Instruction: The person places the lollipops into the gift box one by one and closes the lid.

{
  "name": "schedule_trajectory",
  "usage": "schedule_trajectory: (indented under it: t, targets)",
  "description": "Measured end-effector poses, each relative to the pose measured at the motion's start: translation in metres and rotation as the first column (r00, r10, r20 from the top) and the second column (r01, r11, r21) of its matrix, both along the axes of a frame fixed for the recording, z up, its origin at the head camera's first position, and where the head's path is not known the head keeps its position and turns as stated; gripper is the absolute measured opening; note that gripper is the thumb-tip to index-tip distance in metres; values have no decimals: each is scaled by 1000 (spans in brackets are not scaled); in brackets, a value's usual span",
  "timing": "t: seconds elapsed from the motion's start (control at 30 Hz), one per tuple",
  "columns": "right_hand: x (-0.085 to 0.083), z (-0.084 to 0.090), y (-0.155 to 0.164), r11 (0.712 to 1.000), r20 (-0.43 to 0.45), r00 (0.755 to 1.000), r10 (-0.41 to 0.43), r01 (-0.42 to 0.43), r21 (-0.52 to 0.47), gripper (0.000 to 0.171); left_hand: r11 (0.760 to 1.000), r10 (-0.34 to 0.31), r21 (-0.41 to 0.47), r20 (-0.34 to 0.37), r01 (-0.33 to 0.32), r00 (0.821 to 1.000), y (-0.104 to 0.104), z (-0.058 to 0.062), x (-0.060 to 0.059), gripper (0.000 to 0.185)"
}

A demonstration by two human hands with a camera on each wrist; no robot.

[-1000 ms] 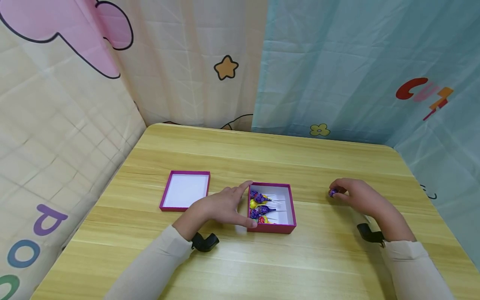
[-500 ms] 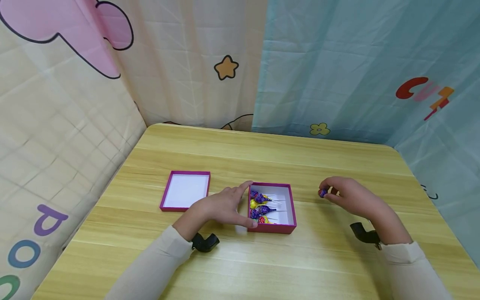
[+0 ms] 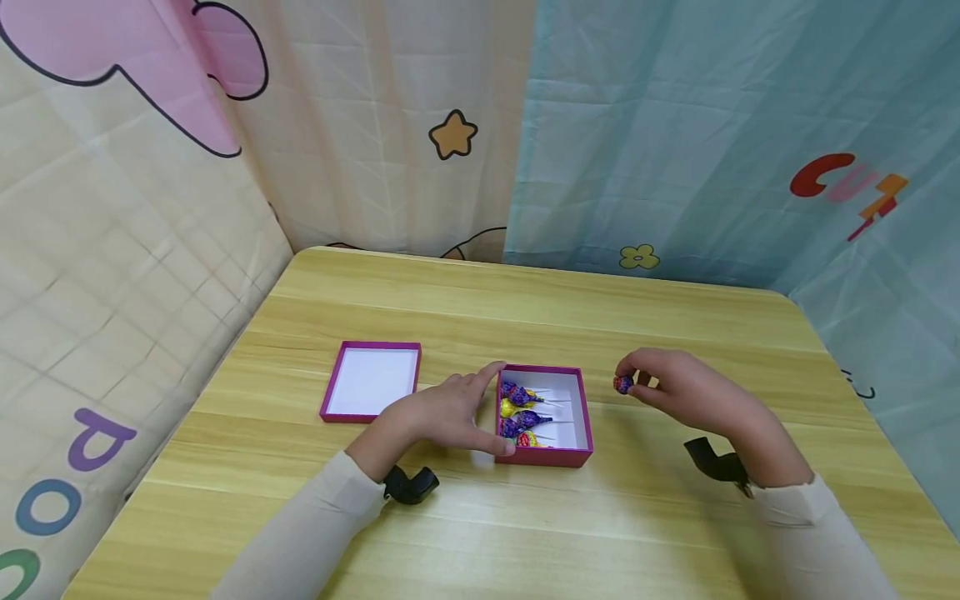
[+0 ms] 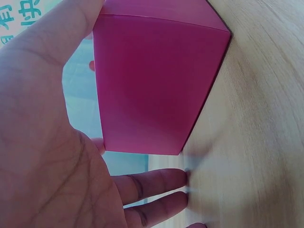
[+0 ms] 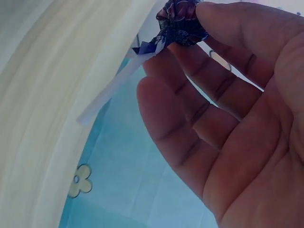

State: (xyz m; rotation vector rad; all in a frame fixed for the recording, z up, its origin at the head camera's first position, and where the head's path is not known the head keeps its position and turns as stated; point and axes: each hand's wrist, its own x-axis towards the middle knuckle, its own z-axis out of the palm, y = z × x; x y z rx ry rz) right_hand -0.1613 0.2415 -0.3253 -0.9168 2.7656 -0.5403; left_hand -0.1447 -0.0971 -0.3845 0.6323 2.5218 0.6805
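A magenta box [image 3: 581, 417] with a white inside stands mid-table and holds several wrapped lollipops [image 3: 522, 414]. My left hand [image 3: 450, 410] lies flat against the box's left wall [image 4: 152, 85], fingers straight. My right hand [image 3: 678, 387] hovers just right of the box and pinches a purple-wrapped lollipop [image 3: 623, 384] between thumb and fingertips. In the right wrist view the lollipop [image 5: 181, 21] sits at my fingertips [image 5: 223, 19], its white stick pointing down-left.
The box's magenta lid [image 3: 371, 381] lies upside down to the left of the box. The wooden table [image 3: 480, 517] is ringed by patterned curtains at the back and both sides.
My right hand has carried the lollipop leftward, closer to the box. The left hand and box have not moved.
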Motion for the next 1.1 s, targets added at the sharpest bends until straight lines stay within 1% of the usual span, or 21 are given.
schedule_trajectory:
  t: [0.2,0.53,0.8,1.1]
  targets:
    - [2,6,-15,999,-6,999,46,-46,-15,18,1000,4,-5,1,-4,1000,0,-1,0,119]
    - [2,14,-41,992,-17,992,126,-126,17,20,1000,7,-10,5,-7,1000,-1,0,0,119]
    - [1,13,-63,980,13,981,195,-195,39,18,1000,7,-10,8,-7,1000,-1,2,1,119]
    - [-5,8,-80,966,69,964,257,-258,14,17,1000,8,-3,13,-7,1000,-2,2,1,119]
